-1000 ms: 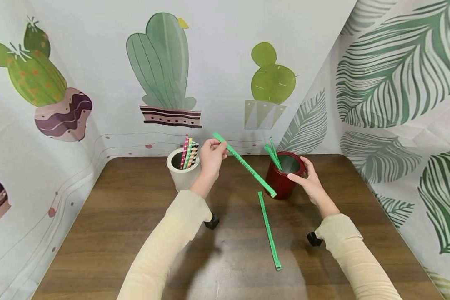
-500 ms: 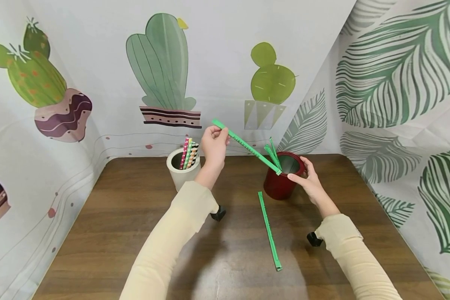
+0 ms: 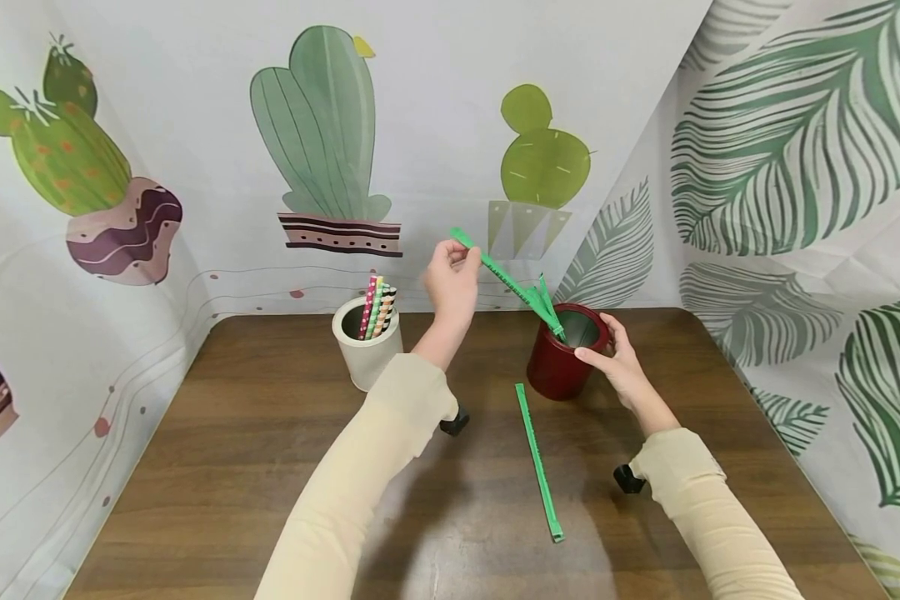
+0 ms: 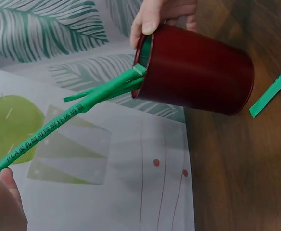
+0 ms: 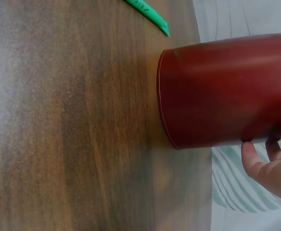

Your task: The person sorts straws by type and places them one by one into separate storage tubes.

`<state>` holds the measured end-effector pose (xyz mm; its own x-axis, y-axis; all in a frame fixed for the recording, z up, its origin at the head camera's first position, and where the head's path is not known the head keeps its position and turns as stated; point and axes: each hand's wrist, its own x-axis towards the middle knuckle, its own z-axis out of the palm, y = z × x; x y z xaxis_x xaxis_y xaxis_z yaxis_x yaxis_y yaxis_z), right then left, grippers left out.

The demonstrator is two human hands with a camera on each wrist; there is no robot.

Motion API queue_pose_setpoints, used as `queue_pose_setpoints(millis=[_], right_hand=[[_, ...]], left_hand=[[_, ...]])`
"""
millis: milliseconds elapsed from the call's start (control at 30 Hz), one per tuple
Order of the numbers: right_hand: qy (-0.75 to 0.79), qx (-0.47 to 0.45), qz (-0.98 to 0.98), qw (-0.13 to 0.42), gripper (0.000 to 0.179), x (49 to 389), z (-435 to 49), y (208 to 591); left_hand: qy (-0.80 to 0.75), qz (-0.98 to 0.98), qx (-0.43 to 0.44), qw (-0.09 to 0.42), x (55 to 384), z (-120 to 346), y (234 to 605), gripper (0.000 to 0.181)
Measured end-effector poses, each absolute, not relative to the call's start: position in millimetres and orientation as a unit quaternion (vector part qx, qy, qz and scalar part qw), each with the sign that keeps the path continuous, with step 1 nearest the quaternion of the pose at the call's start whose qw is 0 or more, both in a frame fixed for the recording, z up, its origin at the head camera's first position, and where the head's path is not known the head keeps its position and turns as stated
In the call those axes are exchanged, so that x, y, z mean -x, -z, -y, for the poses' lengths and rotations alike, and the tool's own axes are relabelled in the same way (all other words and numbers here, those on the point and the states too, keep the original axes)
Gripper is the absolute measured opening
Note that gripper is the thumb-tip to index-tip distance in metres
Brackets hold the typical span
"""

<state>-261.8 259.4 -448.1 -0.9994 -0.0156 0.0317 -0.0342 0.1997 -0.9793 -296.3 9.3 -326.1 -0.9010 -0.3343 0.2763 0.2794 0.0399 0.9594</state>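
Observation:
My left hand [image 3: 452,279] pinches a straw in a green printed wrapper [image 4: 44,132] near its upper end. The straw slants down to the right, its lower end right at the mouth of a dark red cup [image 3: 557,372]. Other green wrapped straws [image 4: 112,94] lean out of this cup, partly hidden behind the held one in the left wrist view. My right hand [image 3: 621,367] grips the cup's right side at the rim, thumb in front and fingers round the far side. Another green wrapped straw [image 3: 538,462] lies on the brown wooden table [image 3: 270,467] in front of the cup.
A cream cup [image 3: 367,358] holding several patterned straws [image 3: 378,308] stands left of the red cup, beyond my left forearm. Behind the table's back edge hangs a white cloth [image 3: 435,125] printed with cacti and leaves.
My left hand has moved up and to the right with the wrapped straw, bringing its lower end from in front of the red cup to its mouth. The right hand has stayed still.

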Motion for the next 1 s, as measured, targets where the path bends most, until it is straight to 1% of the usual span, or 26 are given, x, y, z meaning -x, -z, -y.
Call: queue_pose_setpoints(millis=[100,233,433,567,667,867,1000], right_hand=[[-0.632,-0.013,0.775,0.002,0.080,262,-260,448],[-0.632,-0.010,0.775,-0.001,0.079,262,-260,447],[-0.634,-0.015,0.773,0.003,0.078,254,-252,433],[-0.632,-0.019,0.774,0.005,0.078,257,-255,439],[-0.631,-0.017,0.775,0.009,0.077,262,-259,448],[-0.627,-0.018,0.779,0.010,0.077,261,-258,447],[-0.623,-0.016,0.782,0.008,0.077,261,-258,446]], left_hand=[[0.668,0.709,-0.012,0.227,297,-17,330,0.016],[0.646,0.730,0.001,0.221,296,-28,335,0.015],[0.622,0.758,0.017,0.196,291,-39,342,0.015],[0.609,0.772,0.029,0.179,290,-43,349,0.015],[0.611,0.775,0.040,0.157,290,-46,354,0.015],[0.613,0.783,0.056,0.091,286,-51,365,0.016],[0.620,0.779,0.066,0.058,283,-55,374,0.017]])
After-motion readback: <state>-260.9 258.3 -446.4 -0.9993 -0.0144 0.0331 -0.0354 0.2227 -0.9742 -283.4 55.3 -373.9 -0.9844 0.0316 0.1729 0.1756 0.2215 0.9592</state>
